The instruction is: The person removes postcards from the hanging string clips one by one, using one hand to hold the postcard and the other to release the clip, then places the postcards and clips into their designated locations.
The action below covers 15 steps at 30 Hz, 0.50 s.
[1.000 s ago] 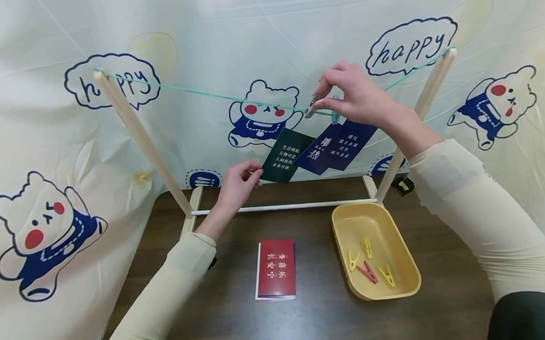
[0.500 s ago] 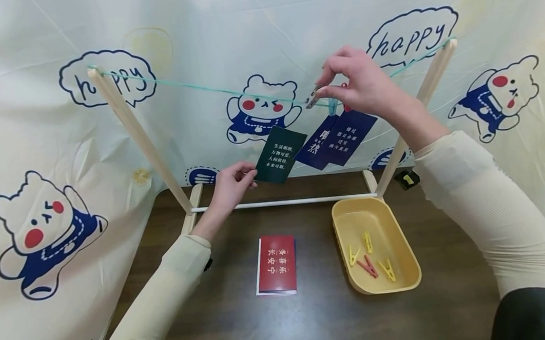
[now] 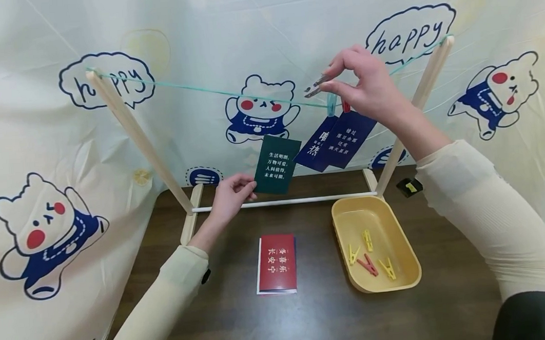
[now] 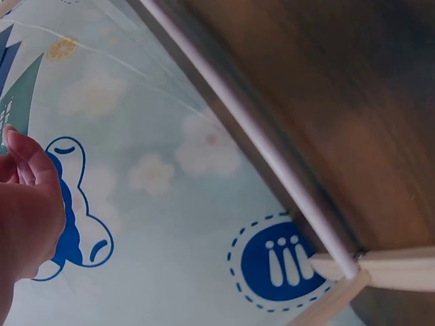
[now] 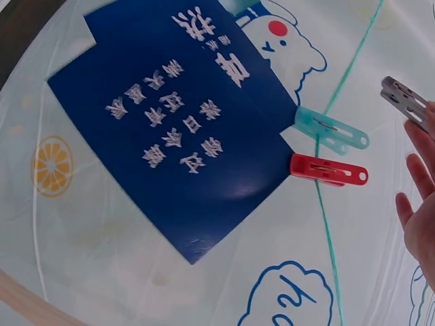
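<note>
Dark green, long axis leaning right, the card (image 3: 278,164) sits below the cord (image 3: 199,90), pinched in your left hand (image 3: 231,197) — your right hand (image 3: 365,83), nearer the cord, grips a grey clip (image 3: 315,87).

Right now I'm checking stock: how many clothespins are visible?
7: three yellow ones, one coral in the tray; one turquoise, one red on the line; one gray in the right hand.

Pale backdrop (image 3: 192,46) with cartoon bears (image 3: 50,248) and "happy" bubbles (image 3: 411,34); dark brown tabletop (image 3: 326,316), softly glossy
</note>
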Each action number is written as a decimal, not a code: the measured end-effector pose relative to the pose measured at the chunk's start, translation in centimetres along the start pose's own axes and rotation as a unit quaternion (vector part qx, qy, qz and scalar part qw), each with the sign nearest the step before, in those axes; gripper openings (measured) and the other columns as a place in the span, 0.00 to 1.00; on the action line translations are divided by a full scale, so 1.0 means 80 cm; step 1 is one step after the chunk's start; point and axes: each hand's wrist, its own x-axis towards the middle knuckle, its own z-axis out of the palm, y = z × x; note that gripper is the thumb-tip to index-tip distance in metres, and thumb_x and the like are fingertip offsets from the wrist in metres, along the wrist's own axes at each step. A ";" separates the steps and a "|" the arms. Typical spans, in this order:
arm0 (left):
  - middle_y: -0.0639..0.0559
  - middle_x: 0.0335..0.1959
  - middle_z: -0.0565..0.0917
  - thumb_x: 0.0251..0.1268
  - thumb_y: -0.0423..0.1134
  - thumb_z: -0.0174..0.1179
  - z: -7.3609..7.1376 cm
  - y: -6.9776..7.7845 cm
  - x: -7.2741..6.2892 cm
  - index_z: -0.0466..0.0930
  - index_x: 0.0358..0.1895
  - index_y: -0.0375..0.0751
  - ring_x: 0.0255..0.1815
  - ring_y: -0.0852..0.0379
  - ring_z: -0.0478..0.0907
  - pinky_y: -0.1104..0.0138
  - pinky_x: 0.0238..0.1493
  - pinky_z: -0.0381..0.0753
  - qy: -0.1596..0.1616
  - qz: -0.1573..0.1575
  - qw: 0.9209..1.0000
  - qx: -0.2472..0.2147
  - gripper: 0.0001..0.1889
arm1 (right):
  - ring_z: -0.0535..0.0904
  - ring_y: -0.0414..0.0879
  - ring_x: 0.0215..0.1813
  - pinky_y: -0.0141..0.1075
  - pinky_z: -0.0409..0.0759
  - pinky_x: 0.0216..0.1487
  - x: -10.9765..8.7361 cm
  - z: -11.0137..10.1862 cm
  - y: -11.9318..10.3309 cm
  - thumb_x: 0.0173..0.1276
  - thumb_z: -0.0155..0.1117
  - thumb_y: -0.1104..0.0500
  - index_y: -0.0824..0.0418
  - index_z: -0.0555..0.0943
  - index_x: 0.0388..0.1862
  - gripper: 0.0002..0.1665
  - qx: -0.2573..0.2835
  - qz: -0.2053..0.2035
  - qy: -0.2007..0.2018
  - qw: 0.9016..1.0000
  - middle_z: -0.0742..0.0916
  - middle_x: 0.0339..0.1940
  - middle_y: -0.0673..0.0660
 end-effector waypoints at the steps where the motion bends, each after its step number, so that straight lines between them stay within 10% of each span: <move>1: 0.36 0.40 0.87 0.76 0.33 0.62 0.002 -0.002 -0.001 0.84 0.55 0.31 0.30 0.56 0.85 0.70 0.39 0.87 -0.002 -0.007 1.000 -0.006 0.11 | 0.71 0.41 0.55 0.34 0.66 0.55 -0.004 -0.001 0.001 0.72 0.72 0.62 0.66 0.84 0.46 0.10 0.001 0.000 0.004 1.000 0.86 0.51 0.58; 15: 0.32 0.43 0.87 0.76 0.29 0.60 0.013 -0.026 -0.041 0.73 0.62 0.31 0.29 0.49 0.87 0.66 0.36 0.88 -0.029 -0.038 0.997 -0.053 0.16 | 0.78 0.58 0.54 0.47 0.69 0.59 -0.093 0.019 0.023 0.58 0.80 0.70 0.68 0.85 0.44 0.16 0.014 -0.086 -0.019 0.996 0.87 0.45 0.63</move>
